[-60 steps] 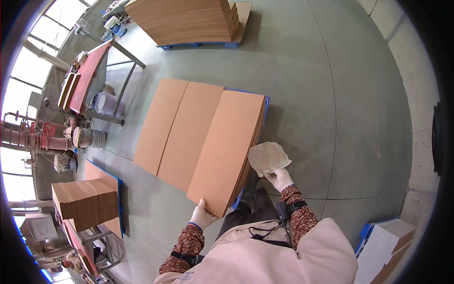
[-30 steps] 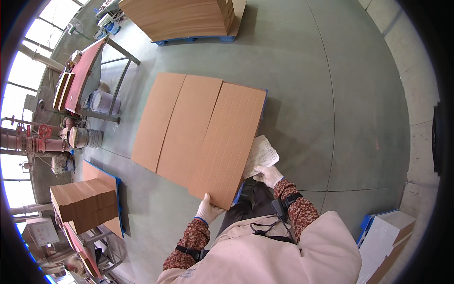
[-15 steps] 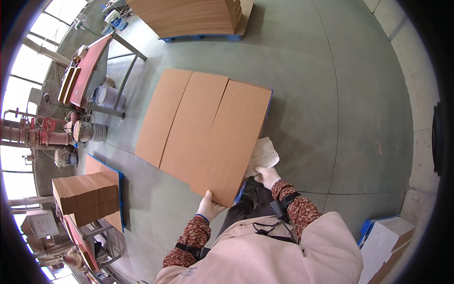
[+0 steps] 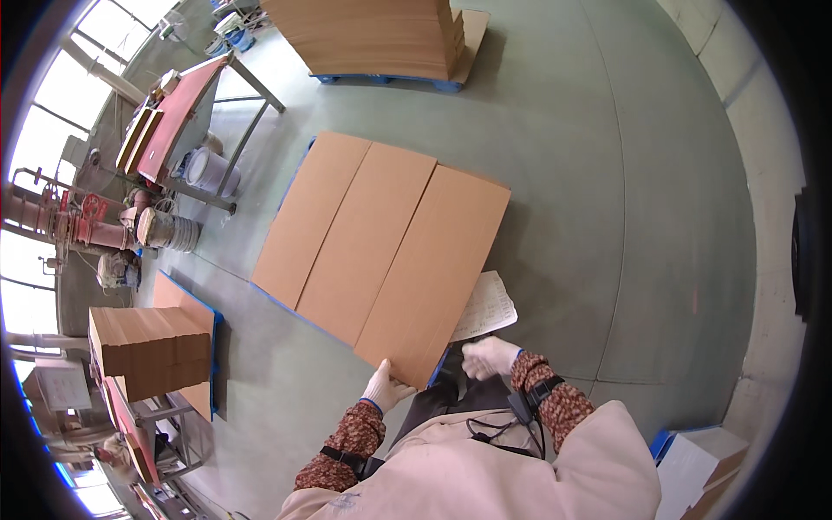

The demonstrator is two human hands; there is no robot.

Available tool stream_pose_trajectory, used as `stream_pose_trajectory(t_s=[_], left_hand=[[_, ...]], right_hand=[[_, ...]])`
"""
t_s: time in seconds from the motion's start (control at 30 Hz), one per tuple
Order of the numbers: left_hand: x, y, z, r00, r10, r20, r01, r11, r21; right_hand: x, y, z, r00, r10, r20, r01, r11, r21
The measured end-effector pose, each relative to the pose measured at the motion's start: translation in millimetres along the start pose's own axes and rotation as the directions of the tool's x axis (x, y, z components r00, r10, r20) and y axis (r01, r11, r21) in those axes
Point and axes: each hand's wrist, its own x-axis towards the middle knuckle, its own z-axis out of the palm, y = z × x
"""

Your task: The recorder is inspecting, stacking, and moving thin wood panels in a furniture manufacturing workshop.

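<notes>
Brown cardboard sheets (image 4: pixel 394 247) lie in a low stack on a blue pallet in front of me, with two long seams or creases across the top. My left hand (image 4: pixel 386 387), in a white glove, pinches the near corner of the top cardboard sheet, thumb lying over it. A white paper with handwriting (image 4: pixel 487 308) sticks out from the stack's right side, partly hidden beneath the cardboard. Just below that paper, my gloved right hand (image 4: pixel 490 357) hovers with curled fingers, touching neither paper nor cardboard; nothing shows in it.
Another cardboard stack (image 4: pixel 373 39) stands on a blue pallet at the far side. At left are a red-topped table (image 4: pixel 186 113), buckets (image 4: pixel 208 169), red pipes (image 4: pixel 95 230) and a smaller cardboard pile (image 4: pixel 156 351). White boxes (image 4: pixel 693 468) sit at lower right.
My right hand has come away from the paper and cardboard edge, moving toward me. The top sheet now sits more squarely on the stack. My left hand stays at the corner.
</notes>
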Motion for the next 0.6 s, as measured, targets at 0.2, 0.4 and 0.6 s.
stream_pose_trajectory(t_s=[0.2,0.4,0.6], left_hand=[[-5,1,4,0.999,0.016,-0.043,-0.014,0.999,0.05],[6,-6,4,0.995,0.031,-0.098,-0.026,0.998,0.06],[7,-12,5,0.994,0.043,-0.096,-0.038,0.998,0.054]], right_hand=[[-37,-56,-17,0.838,-0.432,-0.335,0.355,0.896,-0.266],[22,-140,-77,0.328,-0.707,-0.626,0.218,0.702,-0.678],[56,-166,-77,0.398,-0.617,-0.679,0.225,0.783,-0.58]])
